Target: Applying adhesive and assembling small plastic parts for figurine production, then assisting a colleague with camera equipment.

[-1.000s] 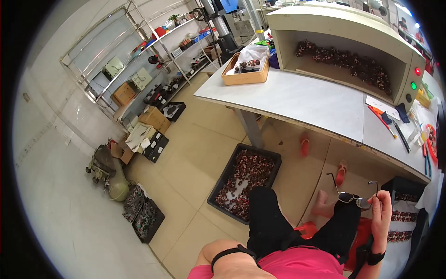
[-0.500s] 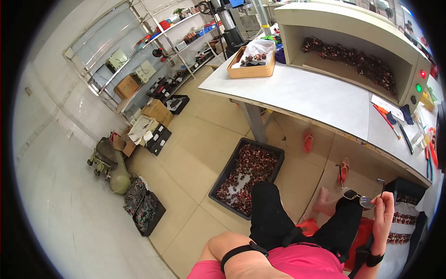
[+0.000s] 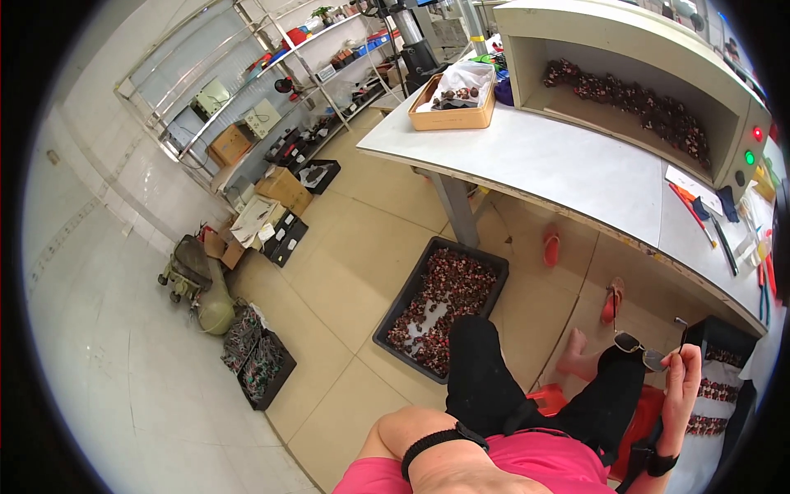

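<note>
A pair of eyeglasses (image 3: pixel 628 342) with thin metal rims and dark temple arms is held up by my right hand (image 3: pixel 681 380). My thumb and fingers pinch it at the right lens and hinge, and both temple arms stand unfolded. The glasses hang over my right knee, in front of the table's underside. My left arm (image 3: pixel 444 445), with a black band round it, is bent at the bottom centre, and its hand lies outside the picture.
A black tray (image 3: pixel 381 337) of small dark-red pieces sits on the floor by my left knee. The white table (image 3: pixel 527 169) bears a beige open-fronted box (image 3: pixel 535 45) with lit buttons, a tan basket (image 3: pixel 457 119) and tools. A black crate (image 3: pixel 753 412) holds rows of pieces at right.
The view has shifted slightly, so most things sit a little lower or farther right. My right hand keeps its hold on the glasses, which have moved slightly to the right.
</note>
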`<state>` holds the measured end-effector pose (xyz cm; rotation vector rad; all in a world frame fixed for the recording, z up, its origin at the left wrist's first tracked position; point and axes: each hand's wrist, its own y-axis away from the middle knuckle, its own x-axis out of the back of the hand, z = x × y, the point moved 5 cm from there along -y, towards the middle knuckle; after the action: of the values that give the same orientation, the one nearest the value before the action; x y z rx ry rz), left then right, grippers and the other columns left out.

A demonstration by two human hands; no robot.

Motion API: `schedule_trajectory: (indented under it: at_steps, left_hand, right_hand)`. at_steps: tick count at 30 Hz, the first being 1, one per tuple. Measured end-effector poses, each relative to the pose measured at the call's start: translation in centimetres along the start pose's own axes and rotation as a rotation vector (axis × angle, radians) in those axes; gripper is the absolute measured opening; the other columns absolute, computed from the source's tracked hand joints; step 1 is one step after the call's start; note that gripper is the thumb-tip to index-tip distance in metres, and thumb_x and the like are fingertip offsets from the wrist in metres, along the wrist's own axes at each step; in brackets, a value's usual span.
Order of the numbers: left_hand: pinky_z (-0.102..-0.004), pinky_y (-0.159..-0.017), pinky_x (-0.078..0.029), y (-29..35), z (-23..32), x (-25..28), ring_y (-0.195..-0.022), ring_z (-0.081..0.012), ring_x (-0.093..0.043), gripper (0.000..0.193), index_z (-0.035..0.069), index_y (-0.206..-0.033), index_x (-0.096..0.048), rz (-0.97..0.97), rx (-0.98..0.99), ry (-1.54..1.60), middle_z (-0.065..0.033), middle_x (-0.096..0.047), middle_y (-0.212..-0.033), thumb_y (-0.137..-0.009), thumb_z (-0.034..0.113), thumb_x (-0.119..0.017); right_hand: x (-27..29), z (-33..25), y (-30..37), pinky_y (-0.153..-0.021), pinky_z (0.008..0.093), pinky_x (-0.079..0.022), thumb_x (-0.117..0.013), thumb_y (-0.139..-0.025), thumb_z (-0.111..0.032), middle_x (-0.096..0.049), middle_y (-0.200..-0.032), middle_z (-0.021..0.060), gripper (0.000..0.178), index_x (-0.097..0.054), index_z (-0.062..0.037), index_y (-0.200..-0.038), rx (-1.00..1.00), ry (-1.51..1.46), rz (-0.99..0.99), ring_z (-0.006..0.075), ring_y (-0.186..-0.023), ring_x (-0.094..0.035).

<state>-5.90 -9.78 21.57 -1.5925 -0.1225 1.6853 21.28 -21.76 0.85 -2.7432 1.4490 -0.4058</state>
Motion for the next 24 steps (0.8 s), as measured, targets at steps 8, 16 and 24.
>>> schedule_trajectory:
  at_steps: [8, 16, 24]
  left_hand:
    - [-0.0348, -0.086, -0.049, -0.1, 0.3, -0.1, -0.114, -0.0198, -0.055, 0.042, 0.025, -0.135, -0.052, 0.105, 0.024, 0.062, -0.0029, -0.058, -0.122, -0.094, 0.03, -0.06]
    - [-0.0454, -0.107, -0.032, -6.2, -0.8, 6.2, -0.137, -0.0293, -0.026, 0.074, 0.02, -0.149, -0.014, -0.132, -0.096, -0.264, -0.0106, -0.022, -0.149, -0.092, 0.061, -0.038]
    - [-0.0423, -0.111, -0.036, -9.1, -1.5, 17.2, -0.138, -0.0306, -0.032, 0.083, 0.01, -0.15, -0.018, 0.242, -0.028, -0.358, -0.0151, -0.029, -0.148, -0.092, 0.067, -0.038]
  right_hand:
    - [-0.3, -0.6, 0.0, -0.059, 0.0159, -0.029, -0.047, -0.101, -0.009, -0.05, -0.083, -0.0026, 0.005, -0.048, -0.0062, -0.097, -0.081, -0.033, -0.018, 0.0025, -0.07, -0.038]
    - [-0.1, -1.6, 0.5, -0.054, 0.0147, -0.035, -0.049, -0.1, -0.009, -0.054, -0.081, -0.0024, 0.003, -0.048, -0.0087, -0.096, -0.062, -0.013, 0.044, 0.001, -0.065, -0.043]
    - [0.2, -0.7, 0.5, -0.054, 0.0163, -0.034, -0.051, -0.097, -0.006, -0.058, -0.08, -0.0014, 0.002, -0.051, -0.0052, -0.096, -0.006, -0.064, 0.077, 0.0021, -0.061, -0.043]
